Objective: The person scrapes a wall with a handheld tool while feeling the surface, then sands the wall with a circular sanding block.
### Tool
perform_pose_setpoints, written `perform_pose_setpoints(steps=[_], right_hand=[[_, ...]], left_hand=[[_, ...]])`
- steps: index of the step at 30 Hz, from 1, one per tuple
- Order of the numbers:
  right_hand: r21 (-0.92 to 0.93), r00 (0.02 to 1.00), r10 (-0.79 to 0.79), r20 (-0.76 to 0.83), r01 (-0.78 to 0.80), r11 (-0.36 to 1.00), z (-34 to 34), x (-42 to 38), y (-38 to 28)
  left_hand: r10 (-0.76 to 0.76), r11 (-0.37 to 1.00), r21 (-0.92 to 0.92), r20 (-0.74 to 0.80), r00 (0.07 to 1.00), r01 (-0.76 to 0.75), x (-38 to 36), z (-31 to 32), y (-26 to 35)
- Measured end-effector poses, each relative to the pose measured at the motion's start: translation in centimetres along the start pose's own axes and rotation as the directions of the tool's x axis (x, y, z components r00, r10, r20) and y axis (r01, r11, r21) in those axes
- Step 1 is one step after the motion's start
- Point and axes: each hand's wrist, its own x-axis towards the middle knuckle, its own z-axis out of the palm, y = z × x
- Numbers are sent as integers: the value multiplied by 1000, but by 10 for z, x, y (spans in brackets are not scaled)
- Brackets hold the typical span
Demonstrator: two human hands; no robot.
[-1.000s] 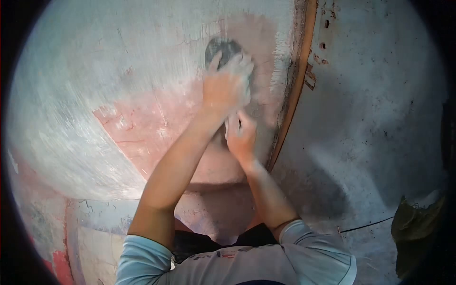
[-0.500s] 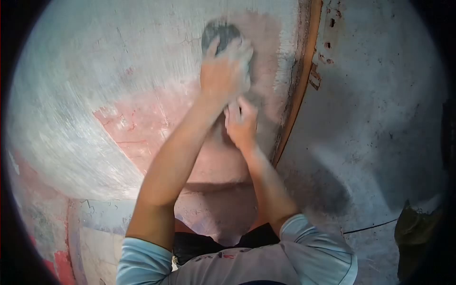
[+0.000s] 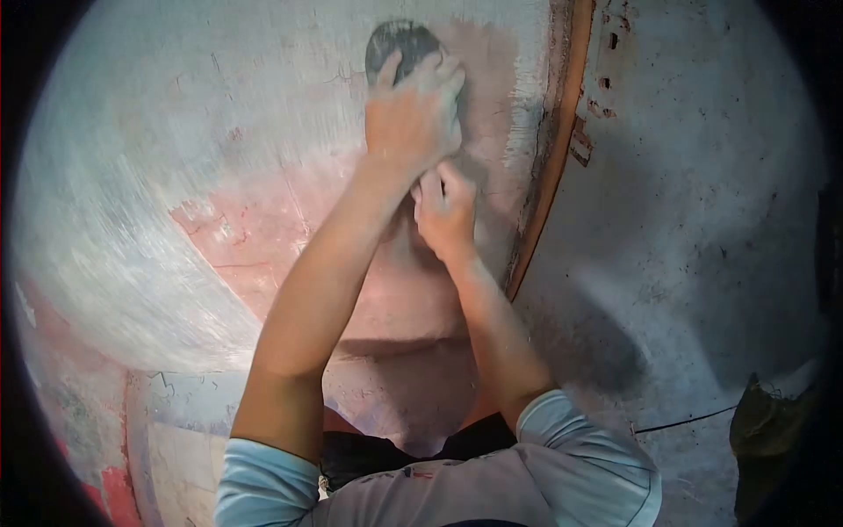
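Note:
A dark, round-ended tool that looks like a sander (image 3: pixel 399 44) lies against the patchy curved panel (image 3: pixel 290 114). My left hand (image 3: pixel 413 114) is on top of it, fingers bent over its body and the index finger stretched along the dark end. Just below, my right hand (image 3: pixel 446 209) is closed at the tool's near end, close to my left wrist. My hands hide most of the sander's body, and its rear end is hard to make out. Under and around my forearms the panel shows a reddish-pink area (image 3: pixel 263 250) beside pale, scuffed grey paint.
A brown, rusty edge strip (image 3: pixel 549 184) runs down the panel's right side. Beyond it is a blue-grey stained surface (image 3: pixel 667 220) with a dark cable (image 3: pixel 685 422). A dark olive cloth-like piece (image 3: pixel 768 435) hangs at lower right. Red-painted patches (image 3: pixel 118 492) show at lower left.
Both hands and the sander have shifted slightly up the panel and a little left. The grip looks the same.

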Motion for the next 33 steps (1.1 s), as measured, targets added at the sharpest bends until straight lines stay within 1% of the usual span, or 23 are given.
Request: perform_pose_setpoints(steps=[1, 3, 5, 6, 8, 9, 10, 12, 13, 15, 16, 19, 20, 21, 22, 23, 24, 27, 28, 29, 30, 32, 33], right_hand=[[96, 997, 77, 14, -78, 992, 3, 13, -4], [101, 997, 77, 21, -79, 992, 3, 13, 0], [-52, 1000, -18, 6, 19, 998, -2, -14, 9], [16, 998, 53, 20, -54, 998, -4, -35, 24], [19, 997, 51, -64, -50, 999, -1, -71, 36], [204, 975, 216, -50, -202, 958, 2, -73, 29], [203, 975, 214, -53, -200, 959, -2, -67, 26], [-90, 998, 55, 28, -52, 995, -10, -38, 12], [-224, 970, -245, -2, 238, 945, -8, -13, 5], [-104, 999, -23, 41, 27, 994, -8, 18, -15], [-4, 999, 12, 41, -12, 1000, -5, 22, -11], [-182, 995, -97, -17, 93, 979, -6, -8, 4], [-134, 994, -108, -26, 103, 986, -6, -25, 6], [-86, 993, -115, -31, 112, 990, -6, -43, 10], [-37, 997, 68, -32, -69, 997, -1, -56, 19], [-34, 998, 63, -29, -64, 997, -4, -57, 31], [-78, 999, 42, -11, -42, 996, -7, -51, 22], [-160, 997, -82, -5, 80, 984, -5, -9, 7], [-188, 994, -110, -3, 108, 976, -4, 9, -2], [-92, 995, -100, -7, 99, 991, -1, 21, -16], [-92, 995, -101, -3, 100, 991, -1, 19, -14], [-194, 990, -137, -25, 129, 973, -2, 9, -4], [-230, 979, -203, -29, 191, 954, -4, -6, 6]], left_hand=[[1, 1000, 15, 7, 1000, -1, 13, -1, -4], [-19, 1000, 17, 24, 1000, 19, 8, 0, -3], [-7, 1000, -11, -14, 1000, 7, -19, 7, 4], [-12, 1000, -11, 41, 999, 13, -36, 8, 12], [-44, 994, -94, 104, 994, 54, -76, 19, 23], [-65, 989, -127, 95, 993, 77, -75, 16, 25], [-62, 989, -129, 94, 994, 74, -69, 15, 23], [-5, 998, -66, -7, 1000, 4, -41, 10, 11], [-1, 998, -65, -69, 998, -4, -22, 7, 3], [-25, 999, -28, -105, 994, 22, 12, 3, -5], [-53, 997, -54, -78, 996, 49, 17, 0, -3], [-29, 998, -58, -137, 990, 21, -17, 12, 2], [-46, 997, -68, -50, 998, 42, -33, 9, 9], [-46, 996, -76, -14, 999, 45, -54, 12, 15], [-48, 995, -81, 19, 999, 50, -68, 15, 18], [-73, 988, -139, 9, 997, 73, -73, 22, 17], [-71, 988, -136, 8, 997, 71, -66, 20, 15], [-16, 996, -95, -142, 990, 2, -17, 9, -1], [-23, 996, -85, -138, 990, 11, 2, 6, -6], [-30, 997, -73, -137, 990, 20, 14, 5, -10], [-25, 998, -65, -121, 992, 17, 15, 6, -11], [-22, 999, -47, -137, 990, 15, 0, 8, -3], [-40, 994, -106, -124, 991, 27, -17, 15, 2]])
